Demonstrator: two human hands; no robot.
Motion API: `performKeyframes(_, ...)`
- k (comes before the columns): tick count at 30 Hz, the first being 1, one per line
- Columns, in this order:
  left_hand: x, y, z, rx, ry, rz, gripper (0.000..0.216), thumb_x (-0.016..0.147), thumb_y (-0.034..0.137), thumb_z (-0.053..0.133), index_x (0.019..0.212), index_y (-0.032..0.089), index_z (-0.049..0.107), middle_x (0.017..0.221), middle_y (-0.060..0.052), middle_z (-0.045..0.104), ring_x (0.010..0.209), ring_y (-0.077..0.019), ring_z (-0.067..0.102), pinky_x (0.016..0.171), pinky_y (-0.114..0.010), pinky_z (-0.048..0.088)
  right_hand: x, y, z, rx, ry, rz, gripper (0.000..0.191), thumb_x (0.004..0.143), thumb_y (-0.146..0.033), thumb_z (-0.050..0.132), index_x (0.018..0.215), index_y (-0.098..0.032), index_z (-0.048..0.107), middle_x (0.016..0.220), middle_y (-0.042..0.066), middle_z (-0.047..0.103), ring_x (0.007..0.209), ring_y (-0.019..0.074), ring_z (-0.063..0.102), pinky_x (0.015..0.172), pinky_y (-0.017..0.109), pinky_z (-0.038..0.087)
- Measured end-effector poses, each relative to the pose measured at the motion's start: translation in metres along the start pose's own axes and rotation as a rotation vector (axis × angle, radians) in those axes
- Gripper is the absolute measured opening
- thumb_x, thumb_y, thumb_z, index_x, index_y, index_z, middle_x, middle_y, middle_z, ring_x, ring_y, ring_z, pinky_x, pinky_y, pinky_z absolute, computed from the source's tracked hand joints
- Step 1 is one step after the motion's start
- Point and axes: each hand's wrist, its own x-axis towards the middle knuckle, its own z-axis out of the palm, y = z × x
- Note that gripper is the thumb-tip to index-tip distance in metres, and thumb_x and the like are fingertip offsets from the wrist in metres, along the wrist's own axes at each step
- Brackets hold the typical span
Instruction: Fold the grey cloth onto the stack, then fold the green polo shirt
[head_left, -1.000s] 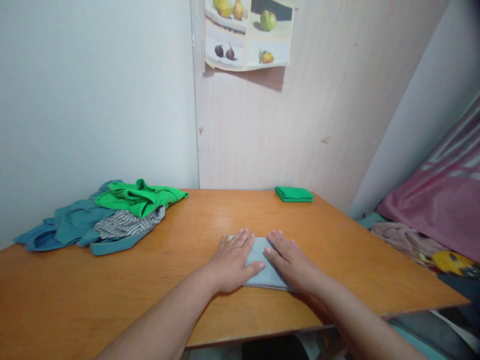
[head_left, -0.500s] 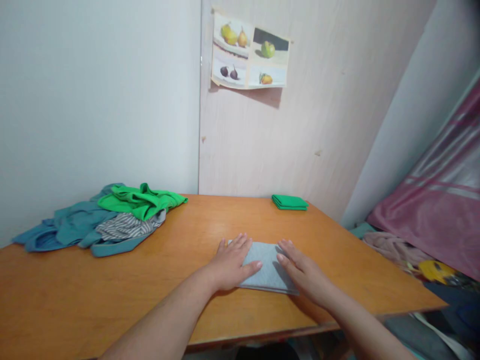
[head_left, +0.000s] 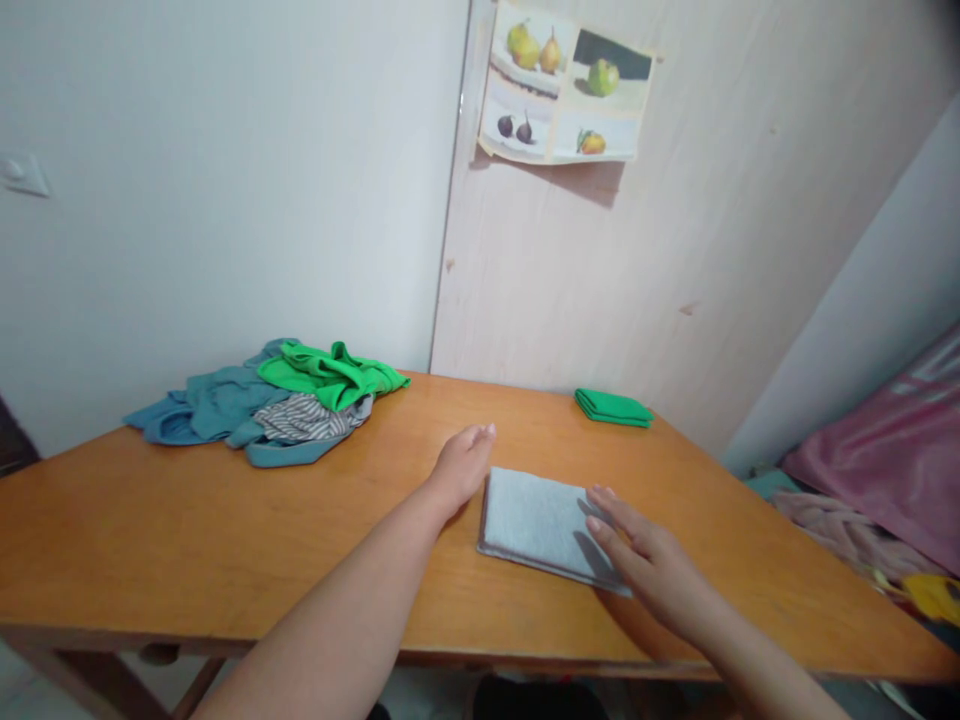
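Two bare hands, neither gripping. Right hand [head_left: 649, 560]: open, fingers extended and slanted over the right part of a folded grey cloth [head_left: 536, 520], casting a shadow on it; whether the fingertips pressed the fabric I could not tell. Left hand [head_left: 461, 468]: loosely open, turned on its edge, thumb side up — just beside the cloth's left edge, nothing seen in its grasp.

Grey cloth: flat, roughly rectangular, lying near the front edge of an orange-brown wooden table [head_left: 360, 580], between the two hands. Layers of the fold showed along its left and near edges.

Further out, at the far right of the tabletop, lay a folded green cloth [head_left: 613, 408], compact, near the wall. Far left: a loose, crumpled heap — bright green garment [head_left: 330, 375] on top, grey-striped fabric [head_left: 300, 418] below it, blue-teal fabric [head_left: 225, 400] spread out to the left.

Beyond the table, a sheet of fruit pictures [head_left: 562, 95] hung on the pale wall panel [head_left: 570, 270]. Pink fabric [head_left: 885, 450] draped at the right; a white switch plate [head_left: 26, 173] sat on the left wall.
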Motion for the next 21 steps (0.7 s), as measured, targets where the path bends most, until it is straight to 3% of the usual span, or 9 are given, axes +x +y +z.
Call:
performKeyframes(6, 0.0, -0.006, 0.003, 0.124, -0.044, -0.039, 0.035, 0.094, 0.042, 0.04, 0.068, 0.02, 0.046, 0.066, 0.003, 0.048, 0.068, -0.0141, 0.046, 0.062, -0.025, 0.036, -0.001, -0.027, 0.01, -0.075, -0.056, -0.125, 0.054, 0.095, -0.054, 0.049, 0.139, -0.023, 0.057, 0.147, 0.01, 0.051, 0.137, 0.0293, 0.046, 0.115, 0.052, 0.035)
performKeyframes(15, -0.001, -0.009, 0.001, 0.193, -0.101, -0.074, 0.031, 0.092, 0.034, 0.043, 0.071, 0.018, 0.058, 0.066, 0.002, 0.055, 0.067, -0.0145, 0.049, 0.06, -0.024, 0.034, -0.008, -0.068, 0.038, -0.316, -0.297, -0.359, 0.057, 0.098, -0.047, 0.046, 0.152, -0.032, 0.036, 0.158, 0.004, 0.032, 0.146, 0.0281, 0.028, 0.119, 0.055, 0.027)
performKeyframes(21, 0.002, -0.013, 0.004, 0.219, -0.129, -0.09, 0.03, 0.092, 0.034, 0.045, 0.074, 0.017, 0.061, 0.069, 0.0, 0.06, 0.068, -0.0149, 0.051, 0.06, -0.025, 0.035, -0.016, -0.061, 0.051, -0.369, -0.258, -0.387, 0.059, 0.098, -0.042, 0.045, 0.154, -0.032, 0.031, 0.159, 0.003, 0.032, 0.147, 0.027, 0.026, 0.12, 0.057, 0.023)
